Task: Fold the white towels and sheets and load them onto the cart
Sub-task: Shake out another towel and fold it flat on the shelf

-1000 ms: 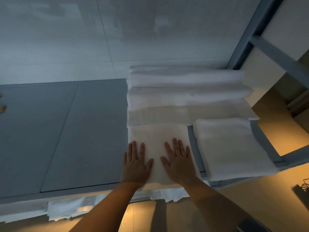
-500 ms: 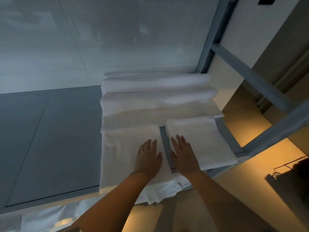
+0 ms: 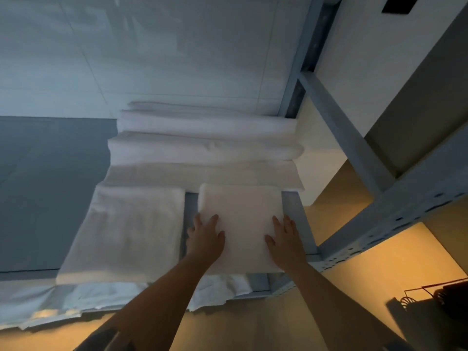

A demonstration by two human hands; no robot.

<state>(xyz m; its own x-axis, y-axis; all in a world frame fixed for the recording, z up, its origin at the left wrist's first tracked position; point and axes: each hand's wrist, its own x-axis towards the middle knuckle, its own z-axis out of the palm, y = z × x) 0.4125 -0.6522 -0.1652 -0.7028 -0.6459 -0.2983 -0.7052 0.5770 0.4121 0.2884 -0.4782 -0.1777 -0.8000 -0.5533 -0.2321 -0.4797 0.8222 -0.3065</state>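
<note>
**Both palms down on the small folded towel**

While the two bare forearms reach up the middle of the head view, the left hand (image 3: pixel 204 236) lies flat on the near left edge of a small square folded white towel (image 3: pixel 240 211), fingers straight and spread, gripping nothing. Over on the other side the right hand (image 3: pixel 286 240) mirrors it, palm down on the towel's near right edge, fingers straight too, thumb pointing inward. Nothing is pinched or curled round; both hands simply press on the cloth.

That small towel sits on the grey metal shelf (image 3: pixel 295 211), its near edge reaching the front rail. Just beside it on the left, across a narrow strip of bare shelf, lies a larger folded white towel (image 3: pixel 131 229), its near end at the front edge. Behind both, running crosswise, a flat folded white sheet (image 3: pixel 202 176) touches the far edges of the two towels, and beyond it two thick rolled white bundles (image 3: pixel 205 148) are stacked toward the pale wall (image 3: pixel 177 46).

Loose crumpled white linen (image 3: pixel 101 295) hangs below the front rail. A grey perforated upright frame (image 3: pixel 395 206) rises at right, with a dark wire rack (image 3: pixel 435 295) low in the corner.
</note>
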